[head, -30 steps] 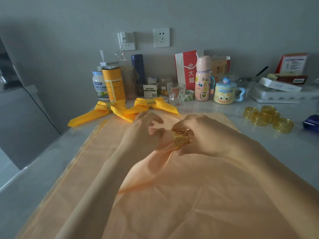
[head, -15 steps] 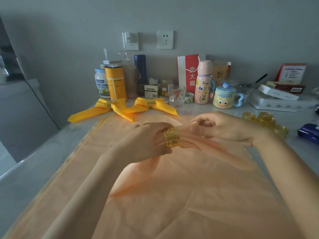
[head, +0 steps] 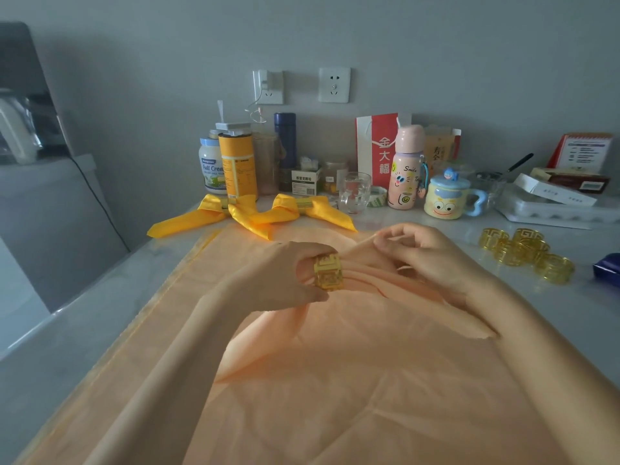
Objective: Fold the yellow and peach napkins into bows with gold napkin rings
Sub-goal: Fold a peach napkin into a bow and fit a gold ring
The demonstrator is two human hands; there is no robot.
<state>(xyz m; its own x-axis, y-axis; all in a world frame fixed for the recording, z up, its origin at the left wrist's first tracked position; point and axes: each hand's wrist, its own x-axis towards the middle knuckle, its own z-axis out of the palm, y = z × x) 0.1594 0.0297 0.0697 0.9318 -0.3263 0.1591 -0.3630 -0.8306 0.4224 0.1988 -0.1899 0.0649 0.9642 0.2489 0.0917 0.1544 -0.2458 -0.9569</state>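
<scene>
A folded peach napkin [head: 379, 297] runs through a gold napkin ring [head: 328, 272] above the middle of the table. My left hand [head: 285, 276] pinches that ring between thumb and fingers. My right hand [head: 426, 253] grips the napkin's end that sticks out on the ring's right side, pinching a thin edge. Under both hands lies a large peach cloth [head: 302, 397] that covers most of the table. Two finished yellow napkin bows [head: 255, 214] with gold rings lie side by side at the cloth's far edge.
Several loose gold rings [head: 523, 253] sit on the white table [head: 587, 307] at the right, next to a dark blue packet [head: 607, 268]. Bottles, a glass [head: 354, 193], a lidded mug [head: 448, 198] and boxes line the back wall.
The ring passed from my right hand to my left. My right hand moved right and took the napkin end, drawing it out through the ring.
</scene>
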